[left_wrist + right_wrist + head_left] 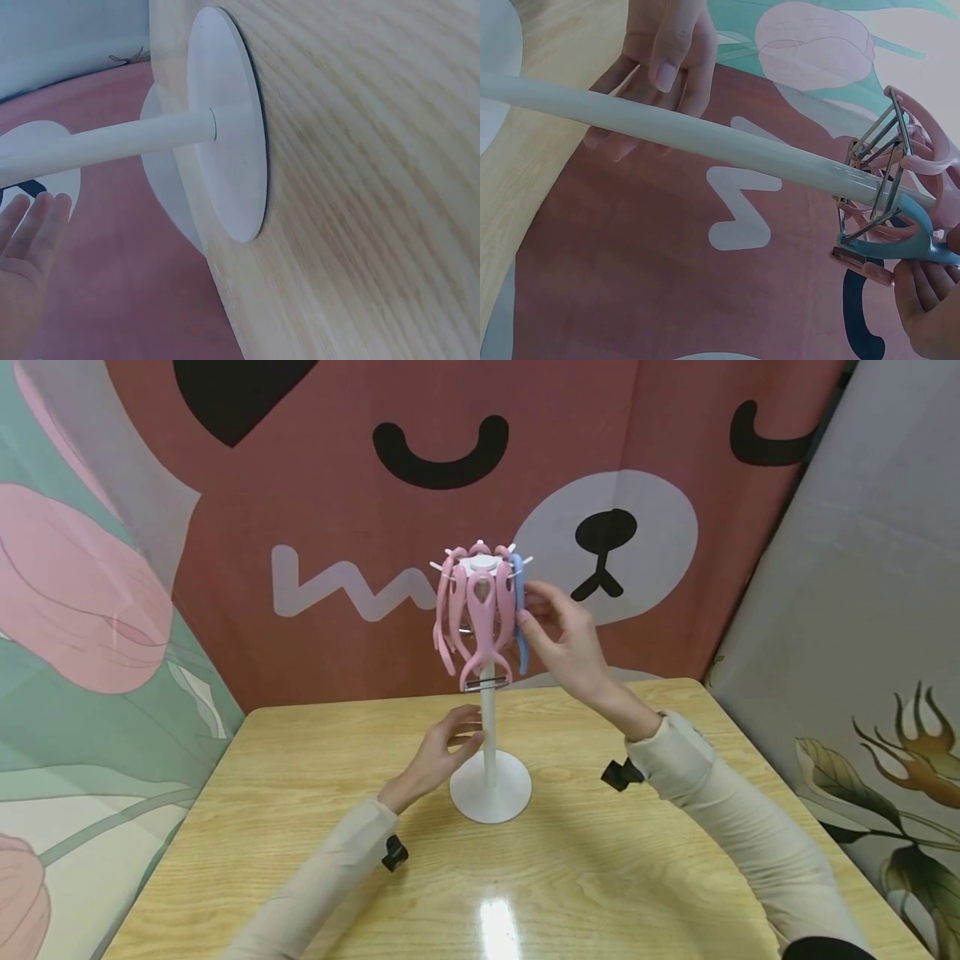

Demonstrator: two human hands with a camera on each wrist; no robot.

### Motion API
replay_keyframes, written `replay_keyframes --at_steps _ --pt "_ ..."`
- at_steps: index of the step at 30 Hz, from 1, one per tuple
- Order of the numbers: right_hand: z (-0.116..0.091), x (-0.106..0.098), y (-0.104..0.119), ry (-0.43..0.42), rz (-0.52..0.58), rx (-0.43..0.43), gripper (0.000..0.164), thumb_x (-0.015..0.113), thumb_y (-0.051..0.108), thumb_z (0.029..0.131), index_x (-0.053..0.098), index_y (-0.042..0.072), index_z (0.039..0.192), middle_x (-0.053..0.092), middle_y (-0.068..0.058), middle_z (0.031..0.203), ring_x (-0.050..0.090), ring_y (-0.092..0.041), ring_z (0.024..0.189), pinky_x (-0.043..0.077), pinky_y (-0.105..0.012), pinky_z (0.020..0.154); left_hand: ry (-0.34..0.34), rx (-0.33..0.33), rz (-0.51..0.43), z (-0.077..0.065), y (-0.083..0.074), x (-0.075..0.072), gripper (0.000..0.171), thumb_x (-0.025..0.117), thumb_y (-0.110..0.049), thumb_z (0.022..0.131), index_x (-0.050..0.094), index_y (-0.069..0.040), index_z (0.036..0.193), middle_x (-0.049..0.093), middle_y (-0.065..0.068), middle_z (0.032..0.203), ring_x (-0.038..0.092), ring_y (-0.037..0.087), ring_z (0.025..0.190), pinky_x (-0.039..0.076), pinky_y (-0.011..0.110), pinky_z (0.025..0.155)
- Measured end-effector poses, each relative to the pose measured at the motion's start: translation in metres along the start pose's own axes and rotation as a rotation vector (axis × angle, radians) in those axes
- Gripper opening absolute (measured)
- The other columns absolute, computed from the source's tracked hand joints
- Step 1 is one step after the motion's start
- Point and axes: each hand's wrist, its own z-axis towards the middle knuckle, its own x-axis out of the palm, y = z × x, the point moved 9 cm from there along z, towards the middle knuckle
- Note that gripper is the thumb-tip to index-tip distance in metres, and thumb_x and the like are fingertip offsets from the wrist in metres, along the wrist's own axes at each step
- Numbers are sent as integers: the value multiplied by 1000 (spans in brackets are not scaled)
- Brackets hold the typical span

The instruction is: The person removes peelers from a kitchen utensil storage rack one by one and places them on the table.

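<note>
A white stand (491, 802) with a round base and upright pole carries several pink peelers (482, 631) on the hooks around its top. One blue peeler (521, 643) hangs among them on the right side. My right hand (576, 647) pinches this blue peeler by its handle, thumb in front and fingers behind. In the right wrist view the Y-shaped head of the blue peeler (900, 244) points towards the pole, its blade beside the pink ones. Low down, my left hand (438, 752) is held beside the pole (142, 141), fingers relaxed and spread, holding nothing.
The stand rests on a light wooden table (315, 777), near its back edge. A printed cloth (337, 510) with a bear's face hangs close behind it. Patterned cloths also hang at the left and right. Each wrist wears a small black camera (621, 774).
</note>
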Motion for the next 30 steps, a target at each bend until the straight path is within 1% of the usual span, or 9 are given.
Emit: replay_keyframes --at_steps 3,8,10,12,17,19,21,24,30 --pt "-1 0 -13 -5 -1 7 34 57 -14 93 53 -16 127 64 -28 107 64 -33 93 53 -25 83 12 7 -17 0 -16 2 41 59 5 96 47 14 134 58 31 125 58 45 115 52 51 94" --pt "-3 -1 -22 -3 20 -4 35 59 -7 96 54 -11 130 65 -22 108 65 -27 95 54 -27 85 3 3 -21 1 -19 4 40 61 5 95 51 13 133 62 30 121 60 43 113 52 53 94" --pt "-3 -2 -22 -3 26 -17 35 60 -4 96 54 -10 131 65 -20 108 65 -25 95 55 -28 85 0 -7 -22 1 -18 4 40 63 4 94 52 13 132 63 29 120 62 42 112 52 51 94" --pt "-3 -2 -21 -2 26 -26 35 60 -4 96 54 -10 131 65 -20 108 64 -24 95 55 -27 84 -9 -4 -14 3 -7 4 41 65 0 94 54 9 132 65 26 118 64 38 110 53 48 94" --pt "-3 -2 -19 -10 26 -55 35 60 -5 96 55 -10 130 65 -20 107 65 -22 93 56 -26 81 -32 51 18 6 16 5 39 68 -6 94 58 3 131 69 18 113 68 28 104 56 37 89" --pt "-2 -3 -19 -15 28 -61 34 60 -6 96 55 -10 130 64 -20 106 65 -21 92 56 -26 81 -34 57 18 7 15 6 38 68 -6 94 59 4 130 70 18 112 68 28 103 57 36 88" --pt "-2 -3 -19 -20 32 -56 34 60 -7 95 56 -11 129 64 -21 106 64 -21 91 56 -25 80 -33 43 8 8 15 6 38 68 -5 94 60 4 130 70 18 111 68 29 103 56 36 88" --pt "-2 -3 -16 -25 23 -48 35 60 -11 94 55 -13 129 63 -24 108 64 -24 90 55 -22 78 -37 34 8 9 16 6 36 68 -3 93 61 4 128 70 19 110 69 31 102 57 38 88" --pt "-2 -3 11 -25 0 -33 34 56 -16 93 52 -20 126 59 -32 106 64 -36 85 54 -19 75 -46 26 28 8 16 6 35 67 2 92 61 7 126 70 22 109 69 35 100 57 43 86"
